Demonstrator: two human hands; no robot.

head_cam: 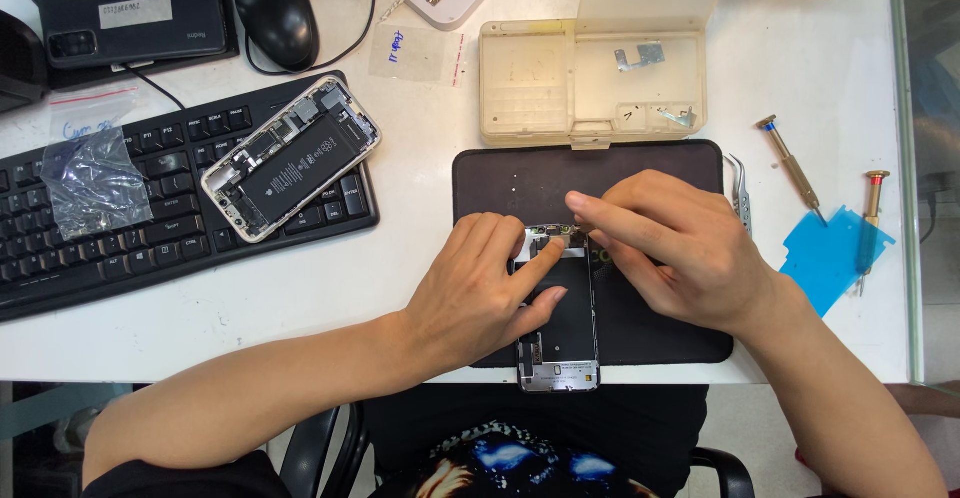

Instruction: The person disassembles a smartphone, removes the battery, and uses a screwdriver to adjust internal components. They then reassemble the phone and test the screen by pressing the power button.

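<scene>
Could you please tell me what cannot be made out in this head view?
- Upper end of the black phone screen panel: covered by left hand and right hand.
- Whatever the fingertips pinch: too small.
- Metal tweezers: partly behind right hand.

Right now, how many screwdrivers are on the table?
2, both right of the dark mat: one screwdriver on bare table, the other screwdriver lying across the blue sheet. Others may be hidden.

I am counting two hands, left hand (pixel 480 293) and right hand (pixel 665 248), working on one detached phone screen panel (pixel 558 328). I am seeing one opened phone body (pixel 292 157), one black keyboard (pixel 150 208), one black mouse (pixel 276 8), two brass-handled screwdrivers (pixel 790 166) (pixel 870 220), one steel tweezers (pixel 741 193), one beige plastic parts box (pixel 590 83).
</scene>
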